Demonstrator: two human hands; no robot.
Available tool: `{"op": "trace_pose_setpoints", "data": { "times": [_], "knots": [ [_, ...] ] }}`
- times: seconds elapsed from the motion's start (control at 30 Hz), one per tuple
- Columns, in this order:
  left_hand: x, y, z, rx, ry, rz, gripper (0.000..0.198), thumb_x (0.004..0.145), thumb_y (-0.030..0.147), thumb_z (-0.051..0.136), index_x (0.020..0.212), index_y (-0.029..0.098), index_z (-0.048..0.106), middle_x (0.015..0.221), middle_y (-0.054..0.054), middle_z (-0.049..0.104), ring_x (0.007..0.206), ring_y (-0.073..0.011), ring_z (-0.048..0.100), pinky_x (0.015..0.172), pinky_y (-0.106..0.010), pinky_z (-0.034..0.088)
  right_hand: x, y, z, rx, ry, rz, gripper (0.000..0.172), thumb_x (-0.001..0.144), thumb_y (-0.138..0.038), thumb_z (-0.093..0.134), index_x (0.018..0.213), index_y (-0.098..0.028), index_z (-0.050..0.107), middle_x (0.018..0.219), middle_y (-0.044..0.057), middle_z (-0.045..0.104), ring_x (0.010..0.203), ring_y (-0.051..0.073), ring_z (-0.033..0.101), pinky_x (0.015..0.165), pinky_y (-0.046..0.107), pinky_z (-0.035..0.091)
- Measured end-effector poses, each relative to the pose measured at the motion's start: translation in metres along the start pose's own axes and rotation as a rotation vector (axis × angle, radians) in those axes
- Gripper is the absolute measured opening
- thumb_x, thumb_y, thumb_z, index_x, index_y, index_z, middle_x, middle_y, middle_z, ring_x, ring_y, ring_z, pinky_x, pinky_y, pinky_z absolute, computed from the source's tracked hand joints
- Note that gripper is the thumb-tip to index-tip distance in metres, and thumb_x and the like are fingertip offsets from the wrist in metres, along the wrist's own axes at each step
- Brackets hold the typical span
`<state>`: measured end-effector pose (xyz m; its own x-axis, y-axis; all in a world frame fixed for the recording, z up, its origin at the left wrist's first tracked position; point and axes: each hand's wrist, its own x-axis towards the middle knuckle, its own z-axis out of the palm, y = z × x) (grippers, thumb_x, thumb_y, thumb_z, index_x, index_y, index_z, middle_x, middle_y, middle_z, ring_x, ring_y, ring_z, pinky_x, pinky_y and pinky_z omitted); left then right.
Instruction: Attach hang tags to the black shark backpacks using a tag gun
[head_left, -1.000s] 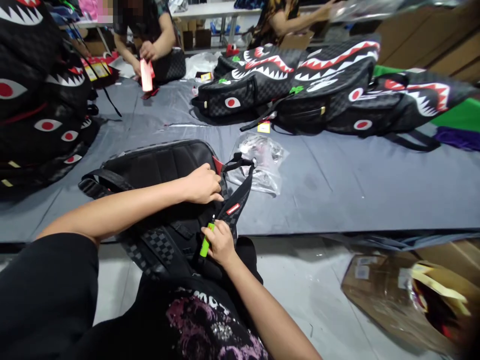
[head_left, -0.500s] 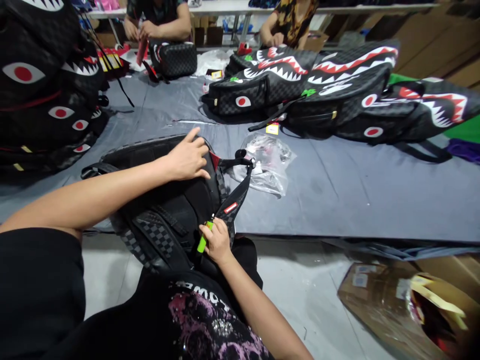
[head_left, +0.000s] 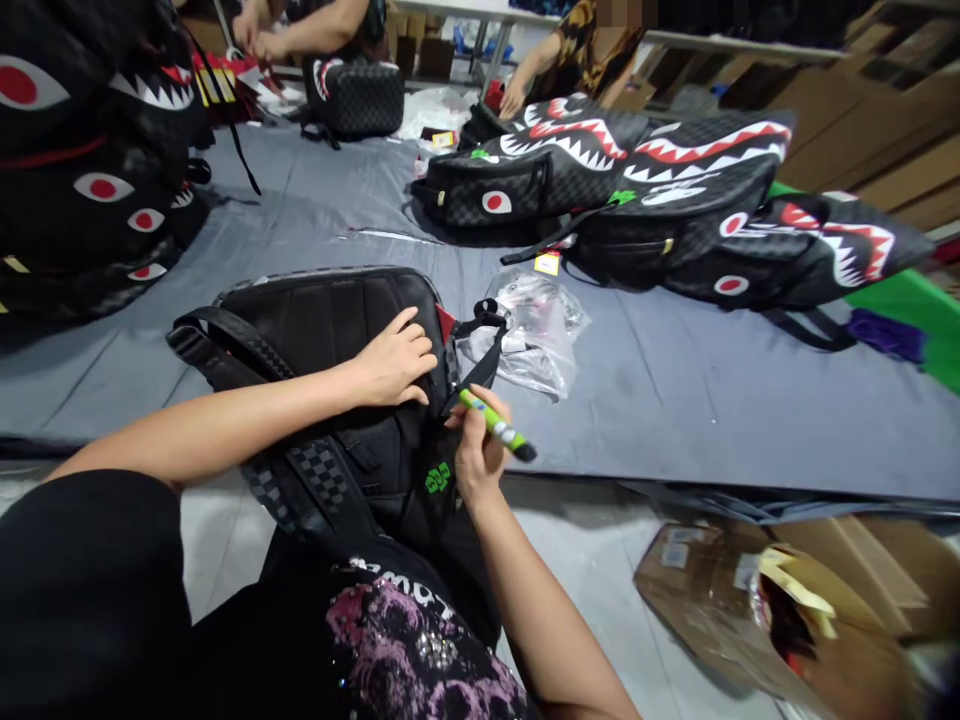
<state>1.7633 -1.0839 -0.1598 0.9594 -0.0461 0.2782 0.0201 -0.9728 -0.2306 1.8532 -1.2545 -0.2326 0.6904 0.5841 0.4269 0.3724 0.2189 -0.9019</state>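
Observation:
A black backpack (head_left: 315, 310) with grey checks lies back side up at the table's near edge, partly over my lap. My left hand (head_left: 396, 362) rests flat on its padded back panel, fingers apart. In my right hand (head_left: 481, 450) is a green marker pen (head_left: 495, 422), pinched between thumb and fingers, its black end pointing right. The pen's other end is by the dark strap (head_left: 487, 362) at the bag's right side; I cannot tell whether it touches. Green printed lettering (head_left: 437, 478) shows on a black part below.
Shark-mouth backpacks (head_left: 675, 190) lie across the table's right side, and more are piled (head_left: 90, 180) at left. A clear plastic bag (head_left: 544, 340) sits beside my bag. Two people work across the table (head_left: 675, 400). An open carton (head_left: 697, 590) stands on the floor at right.
My right hand has moved up and right, and the green marker pen has turned from near upright to slanting down to the right. My left hand stays on the back panel. The view has shifted slightly.

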Motion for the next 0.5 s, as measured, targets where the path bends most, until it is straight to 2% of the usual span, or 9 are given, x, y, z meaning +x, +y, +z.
{"op": "trace_pose_setpoints", "data": {
  "times": [0.1,0.2,0.37,0.5],
  "knots": [
    [-0.005,0.004,0.008,-0.027,0.031,-0.039,0.045,0.072,0.054,0.073,0.092,0.014,0.066,0.090,-0.009,0.063,0.098,-0.0276,0.055,0.112,-0.056,0.027,0.024,0.001,0.019,0.051,0.119,0.164,0.034,0.091,-0.049,0.054,0.096,-0.016,0.057,0.065,-0.001,0.058,0.051,0.014,0.055,0.050,0.027,0.048],
    [-0.011,0.001,0.015,-0.099,0.083,-0.006,0.042,0.077,0.054,0.069,0.090,0.014,0.065,0.089,-0.008,0.062,0.096,-0.0259,0.055,0.113,-0.055,0.028,0.030,0.016,0.031,-0.072,0.209,0.159,0.036,0.087,-0.052,0.058,0.081,-0.017,0.055,0.062,-0.002,0.055,0.050,0.013,0.053,0.051,0.027,0.047],
    [-0.016,-0.003,0.026,-0.141,0.146,0.020,0.035,0.081,0.049,0.066,0.089,0.015,0.064,0.088,-0.008,0.063,0.097,-0.0258,0.054,0.111,-0.056,0.030,0.023,0.032,0.034,-0.183,0.263,0.115,0.038,0.091,-0.051,0.051,0.079,-0.016,0.055,0.062,0.000,0.056,0.051,0.014,0.055,0.053,0.028,0.048],
    [-0.014,-0.005,0.033,-0.171,0.133,0.002,0.032,0.080,0.047,0.067,0.088,0.017,0.065,0.088,-0.007,0.064,0.096,-0.0257,0.055,0.111,-0.056,0.031,0.023,0.035,0.036,-0.303,0.229,0.080,0.037,0.091,-0.050,0.051,0.079,-0.016,0.057,0.068,0.002,0.060,0.059,0.015,0.057,0.061,0.030,0.049]
  ]
}}
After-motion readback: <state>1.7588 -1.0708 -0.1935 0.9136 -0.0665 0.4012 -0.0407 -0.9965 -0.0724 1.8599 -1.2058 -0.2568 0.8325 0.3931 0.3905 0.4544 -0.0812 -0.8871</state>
